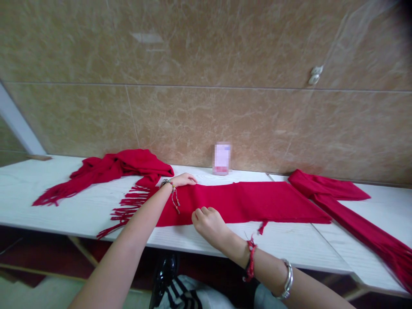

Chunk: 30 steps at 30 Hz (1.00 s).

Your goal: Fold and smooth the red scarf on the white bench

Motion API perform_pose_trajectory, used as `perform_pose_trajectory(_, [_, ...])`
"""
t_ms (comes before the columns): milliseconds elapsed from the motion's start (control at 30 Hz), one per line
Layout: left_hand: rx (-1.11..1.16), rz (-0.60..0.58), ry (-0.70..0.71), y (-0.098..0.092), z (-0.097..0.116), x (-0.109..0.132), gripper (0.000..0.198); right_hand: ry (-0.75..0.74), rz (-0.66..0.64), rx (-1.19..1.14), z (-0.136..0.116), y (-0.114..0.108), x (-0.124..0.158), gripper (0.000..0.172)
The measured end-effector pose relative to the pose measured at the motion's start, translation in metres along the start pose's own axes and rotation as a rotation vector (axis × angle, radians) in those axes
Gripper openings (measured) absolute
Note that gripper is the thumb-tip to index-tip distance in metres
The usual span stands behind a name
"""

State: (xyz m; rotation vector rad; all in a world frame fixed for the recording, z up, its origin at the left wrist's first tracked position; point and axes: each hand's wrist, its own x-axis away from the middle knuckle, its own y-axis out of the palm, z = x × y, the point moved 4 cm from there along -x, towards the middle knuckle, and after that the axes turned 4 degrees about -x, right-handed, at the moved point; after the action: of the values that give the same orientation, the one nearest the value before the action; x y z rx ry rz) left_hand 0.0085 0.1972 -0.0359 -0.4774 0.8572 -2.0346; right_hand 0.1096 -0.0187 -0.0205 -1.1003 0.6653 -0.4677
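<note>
A red scarf (257, 199) lies spread lengthwise on the white bench top, its fringe (133, 204) loose at the left end. At its far edge, toward the left, my left hand (185, 179) rests low with the fingers stretched out to the right. My right hand (209, 225) is at the near edge, its fingers curled in against the cloth; the fingertips are partly hidden. One soft crease runs across the fabric between the hands.
Left of the spread scarf, another red scarf (122, 165) lies bunched up. To the right a long red scarf (334, 189) is doubled over, its fringed end at the front edge. A blurred pinkish box-like object (222, 159) stands against the tiled wall (206, 116).
</note>
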Motion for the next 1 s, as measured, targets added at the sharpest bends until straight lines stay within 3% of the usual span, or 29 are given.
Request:
perform_pose_trajectory(200, [0.121,0.094,-0.012,-0.006,0.009,0.006,0.04,0.022,0.039,-0.004,0.01,-0.014,0.001,0.021])
perform_pose_trajectory(300, [0.286,0.186,0.011,-0.013,0.027,0.003,0.041,0.065,0.048,0.0,0.022,-0.031,0.006,0.025])
perform_pose_trajectory(467, [0.466,0.17,0.09,-0.017,0.092,-0.02,0.039,0.234,0.081,-0.031,0.064,-0.07,0.032,0.028])
perform_pose_trajectory(633, [0.496,0.114,0.235,-0.006,0.179,-0.072,0.035,0.473,0.191,-0.122,0.138,-0.101,0.09,0.037])
perform_pose_trajectory(733, [0.393,0.037,0.276,0.019,0.226,-0.118,0.033,0.577,0.28,-0.184,0.186,-0.103,0.135,0.041])
perform_pose_trajectory(833, [0.215,-0.064,0.287,0.064,0.26,-0.165,0.034,0.695,0.287,-0.218,0.225,-0.087,0.18,0.043])
perform_pose_trajectory(900, [0.044,-0.153,0.265,0.102,0.271,-0.192,0.035,0.777,0.227,-0.2,0.244,-0.067,0.207,0.044])
perform_pose_trajectory(1000, [-0.078,-0.297,0.244,0.156,0.271,-0.222,0.035,0.828,0.055,-0.168,0.257,-0.032,0.236,0.048])
